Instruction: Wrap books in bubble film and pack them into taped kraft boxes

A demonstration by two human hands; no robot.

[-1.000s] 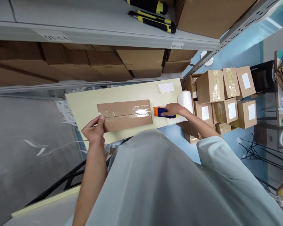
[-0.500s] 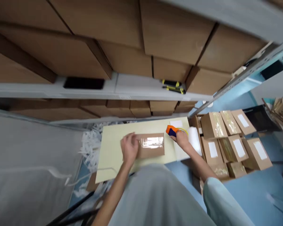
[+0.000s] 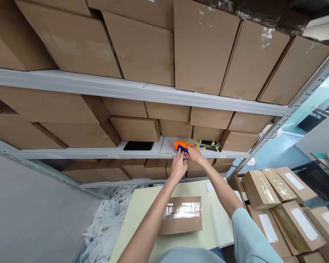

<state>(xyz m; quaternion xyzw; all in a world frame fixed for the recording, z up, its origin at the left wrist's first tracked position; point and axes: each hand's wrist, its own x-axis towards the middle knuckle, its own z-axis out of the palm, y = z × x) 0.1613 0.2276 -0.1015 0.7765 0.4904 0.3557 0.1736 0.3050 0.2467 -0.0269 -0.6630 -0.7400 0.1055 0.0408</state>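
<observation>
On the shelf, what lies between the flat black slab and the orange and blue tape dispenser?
Only bare grey shelf, crossed by a thin seam, separates the black slab from the tape dispenser, as the head view shows.

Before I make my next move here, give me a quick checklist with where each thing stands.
1. Right hand on the tape dispenser: ok, gripping it at the shelf.
2. Left hand free: not ok, it is up at the dispenser too.
3. Box resting on the table: ok.
4. Clear tape on the box top: ok, though its left end is hard to judge.
5. Box underside taped: cannot tell, hidden.
6. Knife blades retracted: cannot tell, too small.
</observation>
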